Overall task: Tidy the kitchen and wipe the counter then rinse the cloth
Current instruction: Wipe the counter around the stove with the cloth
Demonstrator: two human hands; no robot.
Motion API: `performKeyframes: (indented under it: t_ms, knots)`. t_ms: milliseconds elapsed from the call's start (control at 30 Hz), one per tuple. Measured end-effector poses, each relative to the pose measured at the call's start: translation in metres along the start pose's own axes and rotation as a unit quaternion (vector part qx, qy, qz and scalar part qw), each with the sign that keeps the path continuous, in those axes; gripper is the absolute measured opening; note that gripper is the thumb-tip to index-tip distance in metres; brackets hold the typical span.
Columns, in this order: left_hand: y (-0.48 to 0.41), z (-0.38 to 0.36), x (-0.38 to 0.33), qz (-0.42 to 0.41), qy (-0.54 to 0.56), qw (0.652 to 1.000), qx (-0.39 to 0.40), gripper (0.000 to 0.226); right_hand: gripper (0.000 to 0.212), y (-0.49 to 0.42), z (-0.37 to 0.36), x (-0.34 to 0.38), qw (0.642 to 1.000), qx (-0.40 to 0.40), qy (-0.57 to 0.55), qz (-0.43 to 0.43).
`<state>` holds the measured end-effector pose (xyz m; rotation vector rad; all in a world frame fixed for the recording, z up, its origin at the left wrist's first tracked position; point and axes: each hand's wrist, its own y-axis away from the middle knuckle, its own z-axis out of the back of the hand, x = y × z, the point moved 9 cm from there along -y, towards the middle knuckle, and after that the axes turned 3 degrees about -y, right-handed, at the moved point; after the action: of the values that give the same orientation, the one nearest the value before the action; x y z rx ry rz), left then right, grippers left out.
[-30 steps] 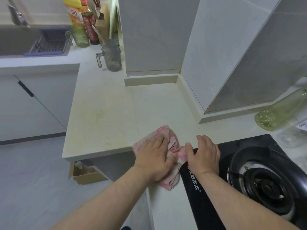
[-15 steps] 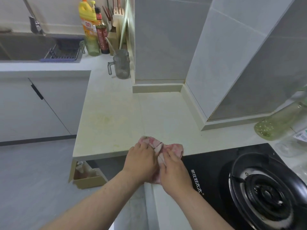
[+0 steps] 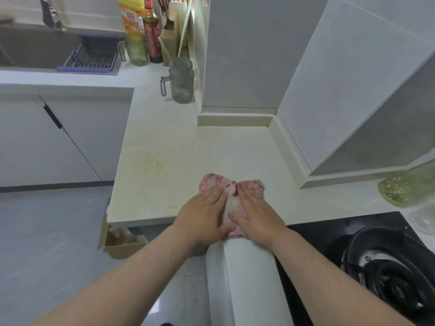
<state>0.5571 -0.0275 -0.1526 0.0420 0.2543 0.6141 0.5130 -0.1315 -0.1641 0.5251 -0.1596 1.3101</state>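
Our right hand (image 3: 257, 216) has moved onto the pink cloth (image 3: 213, 182) beside our left hand (image 3: 203, 214); flat fingers (image 3: 246, 196) press it to scrub the bench (image 3: 160, 161).

Well beyond the left hand (image 3: 202, 215): clear ribbed mug (image 3: 181, 81), handle to the left, a pale utensil (image 3: 164, 50) leaning out of it. Further back, close together: green ribbed mug (image 3: 137, 52), yellow bottle (image 3: 130, 17), dark sauce bottle (image 3: 151, 31). Blue drying rack (image 3: 91, 62) to their left.

Just right of the right hand (image 3: 256, 215): black hob (image 3: 317, 231); gas burner (image 3: 395, 278) further right. Green glass bottle (image 3: 404, 184) on its side, well right. Cardboard box (image 3: 120, 245) on the floor, below the left hand.
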Motion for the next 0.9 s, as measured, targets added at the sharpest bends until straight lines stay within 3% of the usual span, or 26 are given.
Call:
performKeyframes:
  t_ms: [167, 900]
  knots:
    - [-0.024, 0.003, 0.015, -0.013, -0.014, 0.999, 0.036, 0.099, 0.081, -0.023, 0.01, -0.002, 1.0, 0.012, 0.012, 0.014]
    - [-0.11, 0.021, 0.061, -0.027, -0.034, 0.998, 0.036, 0.095, 0.081, -0.126, 0.039, -0.012, 0.999, -0.002, 0.044, 0.021]
